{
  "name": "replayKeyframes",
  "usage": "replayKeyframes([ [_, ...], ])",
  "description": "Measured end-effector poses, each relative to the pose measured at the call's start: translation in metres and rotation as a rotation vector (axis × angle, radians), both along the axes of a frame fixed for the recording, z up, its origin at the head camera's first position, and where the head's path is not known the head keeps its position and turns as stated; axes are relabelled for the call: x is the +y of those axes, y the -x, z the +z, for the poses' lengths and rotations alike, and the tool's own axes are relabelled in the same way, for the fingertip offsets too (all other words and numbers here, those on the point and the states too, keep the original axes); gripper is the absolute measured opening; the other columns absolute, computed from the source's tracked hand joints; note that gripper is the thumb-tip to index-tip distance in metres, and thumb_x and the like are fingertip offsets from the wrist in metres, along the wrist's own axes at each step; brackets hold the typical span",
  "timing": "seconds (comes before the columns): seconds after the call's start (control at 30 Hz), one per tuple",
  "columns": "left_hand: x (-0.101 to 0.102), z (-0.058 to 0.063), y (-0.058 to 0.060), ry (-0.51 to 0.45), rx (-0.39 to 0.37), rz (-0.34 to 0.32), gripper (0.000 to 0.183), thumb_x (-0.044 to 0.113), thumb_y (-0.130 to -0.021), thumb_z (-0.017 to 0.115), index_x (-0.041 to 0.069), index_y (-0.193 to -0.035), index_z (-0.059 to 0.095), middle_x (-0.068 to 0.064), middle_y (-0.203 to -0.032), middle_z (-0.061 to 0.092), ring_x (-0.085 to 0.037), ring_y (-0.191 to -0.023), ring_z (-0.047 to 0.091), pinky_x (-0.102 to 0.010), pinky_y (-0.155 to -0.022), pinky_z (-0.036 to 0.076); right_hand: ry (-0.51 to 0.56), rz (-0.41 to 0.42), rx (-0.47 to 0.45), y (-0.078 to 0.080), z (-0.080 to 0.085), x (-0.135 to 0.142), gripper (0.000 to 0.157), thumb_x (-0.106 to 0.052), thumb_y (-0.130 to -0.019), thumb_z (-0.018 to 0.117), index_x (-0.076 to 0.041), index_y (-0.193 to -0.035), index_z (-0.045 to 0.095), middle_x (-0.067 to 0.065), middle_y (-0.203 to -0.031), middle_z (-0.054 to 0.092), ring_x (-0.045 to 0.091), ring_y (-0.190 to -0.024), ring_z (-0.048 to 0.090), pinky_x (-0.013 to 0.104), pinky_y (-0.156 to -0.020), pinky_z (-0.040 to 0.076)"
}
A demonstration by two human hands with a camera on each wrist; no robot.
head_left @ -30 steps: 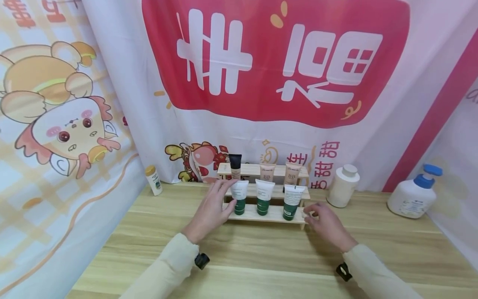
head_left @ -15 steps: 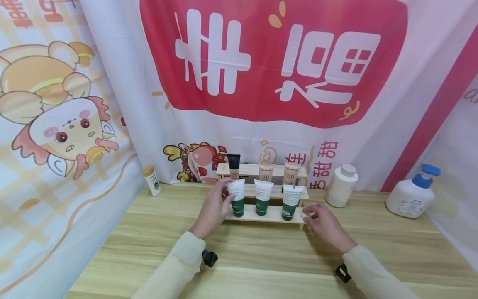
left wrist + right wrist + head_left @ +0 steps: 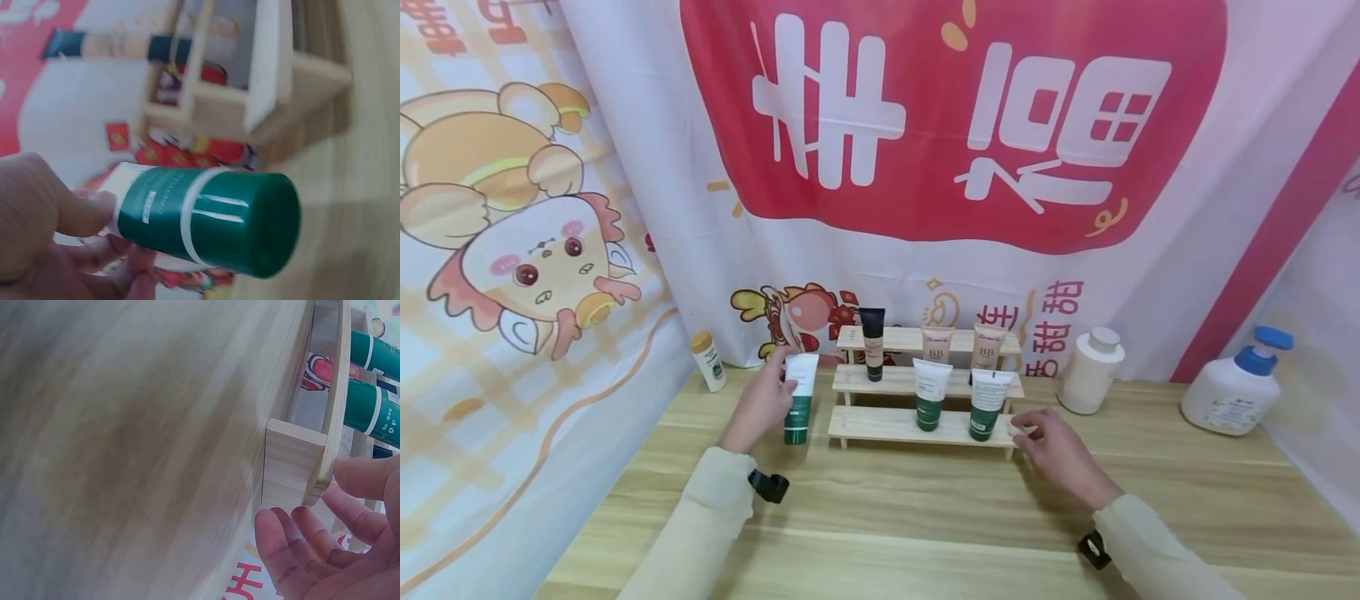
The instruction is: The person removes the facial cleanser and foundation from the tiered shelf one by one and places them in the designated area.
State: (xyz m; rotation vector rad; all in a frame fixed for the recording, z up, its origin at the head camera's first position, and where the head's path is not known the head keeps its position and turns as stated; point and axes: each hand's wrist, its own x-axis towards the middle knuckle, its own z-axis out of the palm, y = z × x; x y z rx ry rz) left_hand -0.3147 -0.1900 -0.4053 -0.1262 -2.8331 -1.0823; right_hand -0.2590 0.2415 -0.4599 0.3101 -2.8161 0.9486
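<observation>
My left hand (image 3: pixel 765 400) grips a white-and-green squeeze tube (image 3: pixel 800 400), cap down, just left of the three-step wooden display rack (image 3: pixel 880 422). In the left wrist view, thumb and fingers are around the tube's white end, and its green cap (image 3: pixel 269 225) points away from the hand. My right hand (image 3: pixel 1060 450) pinches the right end of the lowest step; the right wrist view has the thumb (image 3: pixel 362 478) at the board's edge. On that step stand two more white-and-green tubes, one in the middle (image 3: pixel 930 396) and one at the right (image 3: pixel 988 406).
A black-ended slim tube (image 3: pixel 873 346) and two beige BB tubes (image 3: pixel 987 348) stand on the rack's middle step. A yellow-capped bottle (image 3: pixel 708 363) is at the left, a white bottle (image 3: pixel 1088 372) and a blue pump bottle (image 3: pixel 1232 392) at the right. A printed curtain (image 3: pixel 880 258) hangs behind.
My left hand has taken hold of the leftmost white-and-green tube and carried it off the lowest step to the left. The right hand has stayed at the rack's right end.
</observation>
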Motion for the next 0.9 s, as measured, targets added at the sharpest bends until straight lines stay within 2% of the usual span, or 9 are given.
replayKeyframes([
  [0.07, -0.005, -0.007, 0.011, 0.031, -0.081, 0.013, 0.048, 0.009, -0.098, 0.048, 0.021, -0.142, 0.032, -0.019, -0.12, 0.053, -0.029, -0.092, 0.055, -0.039, -0.069, 0.048, 0.005, -0.006, -0.008, 0.0, 0.0, 0.0, 0.024, -0.005, -0.086, 0.067, 0.0, -0.11, 0.064, 0.014, -0.104, 0.057, 0.025, -0.088, 0.059, 0.039, -0.073, 0.052],
  [0.17, -0.008, -0.018, 0.026, 0.057, -0.152, 0.005, 0.049, 0.008, -0.098, 0.048, 0.017, -0.143, 0.032, -0.022, -0.123, 0.051, -0.03, -0.091, 0.054, -0.038, -0.067, 0.046, 0.01, -0.01, -0.015, 0.001, 0.0, -0.001, 0.025, -0.005, -0.086, 0.067, 0.001, -0.111, 0.063, 0.015, -0.104, 0.056, 0.024, -0.087, 0.059, 0.038, -0.072, 0.052],
  [0.33, -0.002, -0.032, 0.044, 0.065, -0.192, -0.016, 0.049, 0.008, -0.097, 0.048, 0.011, -0.144, 0.032, -0.024, -0.134, 0.045, -0.032, -0.106, 0.05, -0.046, -0.082, 0.045, 0.006, -0.012, -0.018, 0.001, -0.001, -0.001, 0.025, -0.005, -0.086, 0.066, 0.001, -0.111, 0.063, 0.015, -0.104, 0.056, 0.023, -0.087, 0.059, 0.037, -0.072, 0.052],
  [0.47, 0.003, -0.04, 0.056, 0.063, -0.207, -0.017, 0.044, 0.009, -0.097, 0.05, 0.01, -0.14, 0.039, -0.021, -0.136, 0.044, -0.032, -0.111, 0.048, -0.051, -0.091, 0.041, 0.006, -0.015, -0.014, 0.001, 0.001, -0.001, 0.025, -0.005, -0.087, 0.066, 0.001, -0.111, 0.063, 0.014, -0.104, 0.056, 0.023, -0.087, 0.059, 0.037, -0.073, 0.052],
  [0.67, 0.003, -0.047, 0.06, 0.1, -0.207, -0.009, 0.03, 0.008, -0.096, 0.053, 0.008, -0.125, 0.053, -0.021, -0.131, 0.048, -0.033, -0.108, 0.049, -0.052, -0.091, 0.041, 0.012, -0.014, -0.014, 0.0, 0.001, -0.002, 0.026, -0.005, -0.087, 0.066, 0.001, -0.111, 0.062, 0.015, -0.104, 0.056, 0.024, -0.087, 0.059, 0.036, -0.072, 0.052],
  [0.9, 0.004, -0.05, 0.057, 0.144, -0.206, 0.02, 0.025, 0.018, -0.096, 0.056, 0.01, -0.12, 0.057, -0.019, -0.12, 0.056, -0.032, -0.099, 0.052, -0.05, -0.087, 0.042, 0.025, -0.008, -0.001, -0.002, 0.002, -0.002, 0.026, -0.005, -0.087, 0.066, 0.003, -0.111, 0.062, 0.016, -0.104, 0.056, 0.025, -0.087, 0.059, 0.04, -0.074, 0.052],
])
